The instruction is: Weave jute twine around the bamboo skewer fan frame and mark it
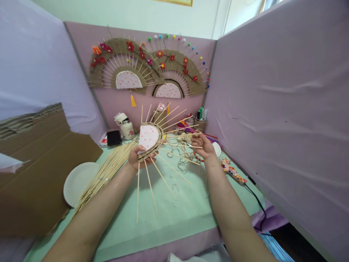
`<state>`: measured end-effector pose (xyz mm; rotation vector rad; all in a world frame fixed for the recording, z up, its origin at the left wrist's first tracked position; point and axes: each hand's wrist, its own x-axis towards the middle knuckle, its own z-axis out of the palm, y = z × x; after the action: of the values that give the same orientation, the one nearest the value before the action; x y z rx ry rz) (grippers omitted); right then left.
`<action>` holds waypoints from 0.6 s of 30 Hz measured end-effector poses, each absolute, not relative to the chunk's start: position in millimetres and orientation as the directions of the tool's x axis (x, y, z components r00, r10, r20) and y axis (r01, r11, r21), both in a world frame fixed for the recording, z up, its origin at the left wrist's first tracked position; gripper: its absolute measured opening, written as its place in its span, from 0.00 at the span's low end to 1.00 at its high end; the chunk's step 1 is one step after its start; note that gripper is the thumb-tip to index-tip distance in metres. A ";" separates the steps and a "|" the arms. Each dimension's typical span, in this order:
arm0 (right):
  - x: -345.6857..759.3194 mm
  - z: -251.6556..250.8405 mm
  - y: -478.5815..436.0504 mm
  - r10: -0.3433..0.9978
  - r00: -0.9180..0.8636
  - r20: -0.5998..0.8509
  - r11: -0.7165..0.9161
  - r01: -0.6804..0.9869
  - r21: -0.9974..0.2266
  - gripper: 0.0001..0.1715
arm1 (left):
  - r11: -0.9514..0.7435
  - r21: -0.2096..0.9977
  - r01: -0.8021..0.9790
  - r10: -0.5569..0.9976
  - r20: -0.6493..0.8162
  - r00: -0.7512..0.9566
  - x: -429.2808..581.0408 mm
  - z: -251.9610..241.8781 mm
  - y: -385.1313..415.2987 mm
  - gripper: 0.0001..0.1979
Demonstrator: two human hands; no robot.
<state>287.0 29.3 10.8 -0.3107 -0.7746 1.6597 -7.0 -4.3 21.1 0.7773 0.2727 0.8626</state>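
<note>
Left hand (135, 156): you have it closed on the dotted fan base (148, 138) at the base's 7 o'clock, thumb in front.
Right hand (204, 146): half-curled at 3 o'clock among tips of the thin sticks (137, 193); whether you pinch one, I cannot tell.
Fan base: above your green tabletop (188, 209), sticks spreading from 12 through 6 o'clock.
Stick bundle (107, 173): your 8 o'clock, beside a paper plate (70, 185).
Flowered fan (120, 45): 11 o'clock, up on the panel (109, 112).

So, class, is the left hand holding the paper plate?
No, the left hand grips the fan, while the plate lies beside the stick bundle.
</note>
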 end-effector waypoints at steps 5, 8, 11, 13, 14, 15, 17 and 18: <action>293.6 9.0 38.4 0.971 -0.144 0.192 -0.020 -0.845 -0.535 0.08 | 0.378 0.722 -0.580 0.791 0.075 0.608 -11.9 19.0 -1.6 0.33; 298.4 8.9 39.1 0.979 -0.064 0.195 0.037 -0.882 -0.470 0.07 | 0.379 0.727 -0.572 0.794 0.062 0.605 -15.2 17.6 0.8 0.31; 302.0 10.3 37.3 0.977 0.017 0.213 0.103 -0.909 -0.405 0.07 | 0.381 0.740 -0.555 0.783 0.060 0.619 -16.9 17.7 2.1 0.32; 303.5 11.4 36.3 0.975 0.048 0.219 0.130 -0.918 -0.374 0.08 | 0.385 0.749 -0.539 0.774 0.056 0.630 -17.0 17.6 2.3 0.33; 304.1 11.6 36.2 0.974 0.063 0.219 0.142 -0.920 -0.367 0.09 | 0.385 0.754 -0.533 0.772 0.054 0.633 -16.8 17.4 2.3 0.33; 304.6 11.6 36.2 0.973 0.080 0.217 0.156 -0.918 -0.363 0.10 | 0.385 0.759 -0.526 0.770 0.050 0.637 -16.5 16.9 2.4 0.34; 305.5 10.6 37.1 0.972 0.120 0.202 0.188 -0.911 -0.366 0.11 | 0.384 0.767 -0.513 0.764 0.048 0.644 -15.8 15.7 2.3 0.34; 306.0 9.7 37.9 0.971 0.136 0.196 0.203 -0.905 -0.374 0.11 | 0.386 0.771 -0.506 0.758 0.047 0.650 -15.3 15.2 2.1 0.34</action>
<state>306.0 37.9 9.7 -0.1807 -0.4374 1.3682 -15.3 2.1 15.2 0.8453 0.3387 0.8242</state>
